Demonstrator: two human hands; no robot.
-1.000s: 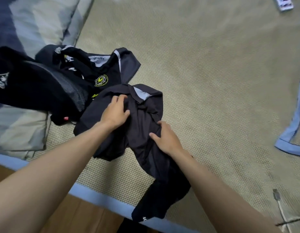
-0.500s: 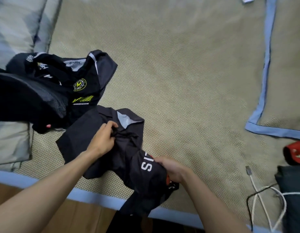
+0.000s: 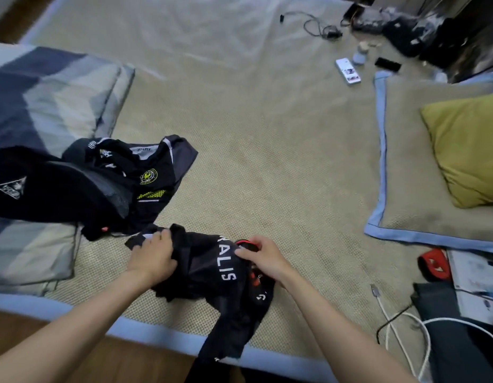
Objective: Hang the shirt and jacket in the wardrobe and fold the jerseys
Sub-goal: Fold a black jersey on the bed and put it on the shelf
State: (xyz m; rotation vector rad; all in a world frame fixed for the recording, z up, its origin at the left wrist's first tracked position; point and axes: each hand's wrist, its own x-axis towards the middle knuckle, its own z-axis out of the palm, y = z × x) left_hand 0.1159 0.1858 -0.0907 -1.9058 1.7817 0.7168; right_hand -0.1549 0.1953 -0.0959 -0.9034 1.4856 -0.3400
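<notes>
- Black jersey (image 3: 212,272) w/ white lettering lies bunched at the near edge of the woven mat (image 3: 267,161), one end hanging over the blue border toward the wood floor (image 3: 74,363).
- Left hand (image 3: 152,258) is clenched on a gathered wad of fabric at the jersey's left side; right hand (image 3: 263,258) pinches the red-trimmed edge, prob. the collar, at its right. Both hold cloth, neither is free.
- Step in hand, my read: opening the jersey out so it can be folded. Not flat yet, so no fold should start.
- Do it well: find both shoulder seams first, lift and give one shake, then lay it down on the bare mat to the right, away from the pile.
- Smooth from collar to hem before folding sleeves in; wrinkles locked in now stay.
- Pull the dangling end fully onto the mat first, else its weight drags the cloth off.
- Keep clear of the other dark clothes (image 3: 101,183) just to the left, partly on the grey-blue bedding (image 3: 46,100); a second jersey w/ yellow crest is in there, easy to snag.
- Charging cable (image 3: 392,322) at right: don't sweep fabric over it.
</notes>
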